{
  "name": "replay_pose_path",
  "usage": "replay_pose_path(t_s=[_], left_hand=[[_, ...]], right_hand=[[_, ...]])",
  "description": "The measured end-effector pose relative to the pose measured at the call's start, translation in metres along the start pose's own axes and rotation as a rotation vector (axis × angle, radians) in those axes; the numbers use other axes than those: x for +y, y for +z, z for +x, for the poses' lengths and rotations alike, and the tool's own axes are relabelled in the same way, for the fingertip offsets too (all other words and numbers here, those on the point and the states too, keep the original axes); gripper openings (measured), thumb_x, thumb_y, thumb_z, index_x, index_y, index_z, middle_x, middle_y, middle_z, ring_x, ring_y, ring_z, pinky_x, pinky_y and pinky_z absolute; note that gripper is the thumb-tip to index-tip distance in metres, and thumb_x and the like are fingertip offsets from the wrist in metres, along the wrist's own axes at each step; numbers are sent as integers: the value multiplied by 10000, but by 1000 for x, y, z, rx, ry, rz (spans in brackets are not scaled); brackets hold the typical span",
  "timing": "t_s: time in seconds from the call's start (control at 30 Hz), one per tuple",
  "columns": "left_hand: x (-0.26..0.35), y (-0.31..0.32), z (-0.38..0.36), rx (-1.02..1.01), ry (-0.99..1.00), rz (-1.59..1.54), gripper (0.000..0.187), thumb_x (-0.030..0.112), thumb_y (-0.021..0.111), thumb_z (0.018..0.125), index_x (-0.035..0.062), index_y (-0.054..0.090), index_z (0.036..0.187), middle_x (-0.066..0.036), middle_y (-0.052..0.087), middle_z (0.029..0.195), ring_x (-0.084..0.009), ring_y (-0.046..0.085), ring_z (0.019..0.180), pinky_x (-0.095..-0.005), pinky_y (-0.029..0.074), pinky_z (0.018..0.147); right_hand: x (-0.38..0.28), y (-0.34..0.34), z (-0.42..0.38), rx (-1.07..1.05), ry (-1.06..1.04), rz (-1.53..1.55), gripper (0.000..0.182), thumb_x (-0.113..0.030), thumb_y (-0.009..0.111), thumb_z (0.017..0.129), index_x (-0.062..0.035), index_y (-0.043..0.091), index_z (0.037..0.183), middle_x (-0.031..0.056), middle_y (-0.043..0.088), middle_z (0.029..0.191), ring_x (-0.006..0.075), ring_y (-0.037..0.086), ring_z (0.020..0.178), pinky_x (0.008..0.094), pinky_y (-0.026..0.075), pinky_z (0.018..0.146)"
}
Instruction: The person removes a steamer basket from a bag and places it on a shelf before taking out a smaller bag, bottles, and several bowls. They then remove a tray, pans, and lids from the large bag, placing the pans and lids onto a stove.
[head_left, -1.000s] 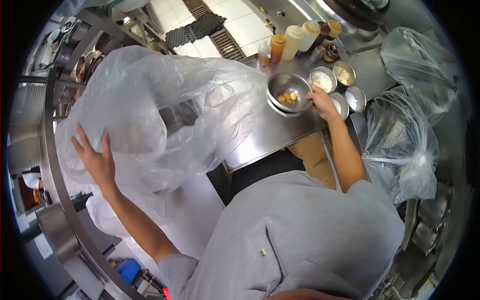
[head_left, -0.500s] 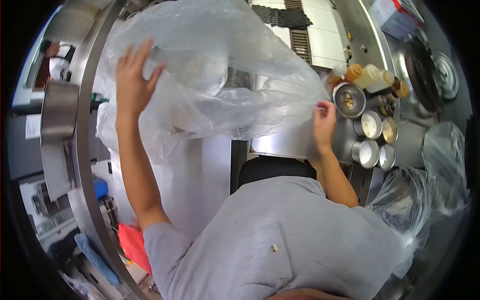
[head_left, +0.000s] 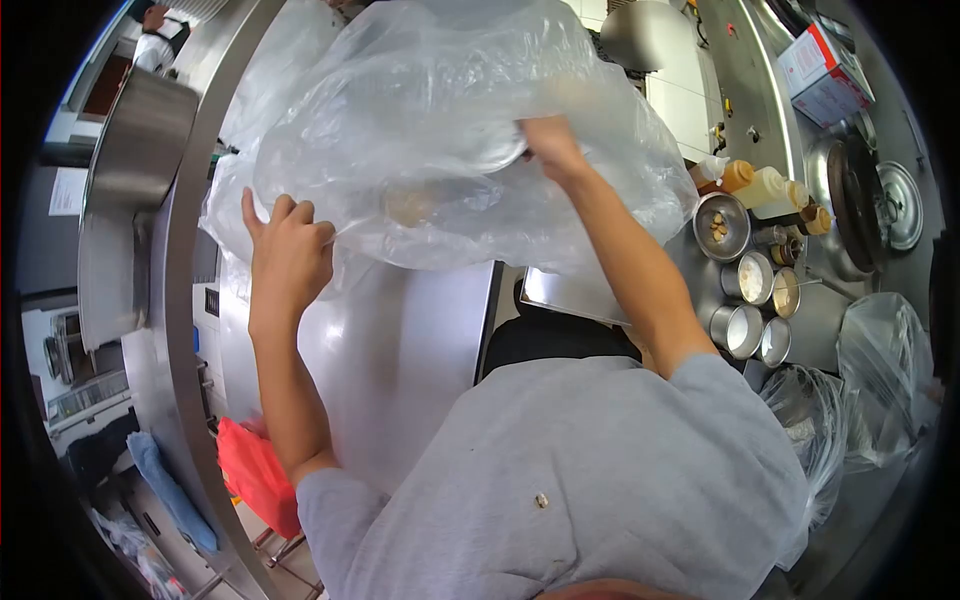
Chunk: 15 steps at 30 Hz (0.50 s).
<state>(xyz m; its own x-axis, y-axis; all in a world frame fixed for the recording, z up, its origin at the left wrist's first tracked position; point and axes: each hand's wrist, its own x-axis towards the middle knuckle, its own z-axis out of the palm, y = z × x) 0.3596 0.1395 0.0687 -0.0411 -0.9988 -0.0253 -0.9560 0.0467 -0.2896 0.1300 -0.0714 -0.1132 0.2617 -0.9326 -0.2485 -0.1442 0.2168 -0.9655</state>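
A large clear plastic bag (head_left: 430, 110) billows across the steel counter in front of me, its near edge hanging over the worktop. My left hand (head_left: 288, 255) is closed at the bag's left near side, thumb and curled fingers pinching the film while one finger points up. Toward the bag's upper middle, my right hand (head_left: 553, 145) is closed on a gathered fold of the plastic, its fingertips partly hidden by the film. A pale round shape (head_left: 410, 205) shows dimly through the bag between my hands.
To the right stand a steel bowl (head_left: 721, 228) with small pale pieces, several metal cups (head_left: 748, 276) and sauce bottles (head_left: 768, 188). A shelf rail (head_left: 185, 300) runs along the left, with a red bag (head_left: 258, 475) below. Another person (head_left: 155, 45) is far left.
My right hand has moved up and left from the counter's right side onto the bag. My left hand has lowered and closed from spread fingers. The bag has puffed up and shifted.
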Motion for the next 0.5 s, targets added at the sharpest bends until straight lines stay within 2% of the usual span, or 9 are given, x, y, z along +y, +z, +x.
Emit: replay_pose_path(t_s=[0.03,0.1,0.13,0.17,0.23,0.27,0.3,0.37,0.5], left_hand=[[-1,2,-8,-6,-11,-2,63,44,643,705,90,685,694,-36,532,757,-215,524,947,-604,156,1085],[0,8,-26,173,-83,-35,87,41,650,702,94,681,763,-33,539,843,-212,514,1007,-598,160,1086],[-2,14,-37,128,-106,-11,297,35,661,694,124,666,978,-51,542,1079,-229,464,1147,-580,176,1087],[4,17,-47,143,-114,-11,297,35,661,694,124,666,978,-51,542,1079,-229,464,1147,-580,176,1087],[21,21,-71,348,-137,-83,513,16,666,681,162,599,1169,-81,467,1289,-260,391,1253,-563,198,1084],[25,26,-86,333,-148,-66,648,8,666,699,196,509,1298,-98,378,1396,-298,334,1302,-507,241,1079],[35,33,-101,341,-148,-67,648,8,666,699,196,509,1298,-98,378,1396,-298,334,1302,-507,241,1079],[62,54,-130,619,-286,-392,603,18,657,744,191,513,1303,-127,387,1382,-325,341,1290,-460,283,1057],[119,140,-198,614,-495,-618,549,131,659,822,95,464,1334,-212,408,1314,-361,391,1200,-444,323,1016]], right_hand=[[-4,-13,-8,-41,-13,35,228,-197,581,844,25,628,827,86,610,730,157,566,579,324,425,466],[-41,-36,-48,45,22,201,189,-147,570,852,38,607,841,74,594,704,158,554,571,320,432,487],[-33,-57,-52,-6,-33,198,178,-152,581,854,23,611,835,53,588,702,145,551,582,300,435,507],[-26,-82,-56,-58,-95,194,168,-157,593,856,8,614,830,32,583,699,131,548,593,280,439,528],[-30,-129,-88,-136,-105,185,152,-146,596,863,4,620,853,18,610,745,101,571,637,242,450,572],[-30,-152,-109,-144,-80,181,154,-145,598,867,6,622,884,14,615,761,91,574,645,233,455,579],[-29,-173,-131,-149,-53,178,161,-144,600,870,9,625,914,11,620,777,81,577,653,224,460,586],[-26,-218,-175,-190,-76,111,236,-162,605,877,26,615,1019,20,639,829,75,596,687,207,474,614],[7,-296,-254,-211,-167,32,359,-191,595,891,35,576,1169,18,646,988,68,601,843,214,468,756]])
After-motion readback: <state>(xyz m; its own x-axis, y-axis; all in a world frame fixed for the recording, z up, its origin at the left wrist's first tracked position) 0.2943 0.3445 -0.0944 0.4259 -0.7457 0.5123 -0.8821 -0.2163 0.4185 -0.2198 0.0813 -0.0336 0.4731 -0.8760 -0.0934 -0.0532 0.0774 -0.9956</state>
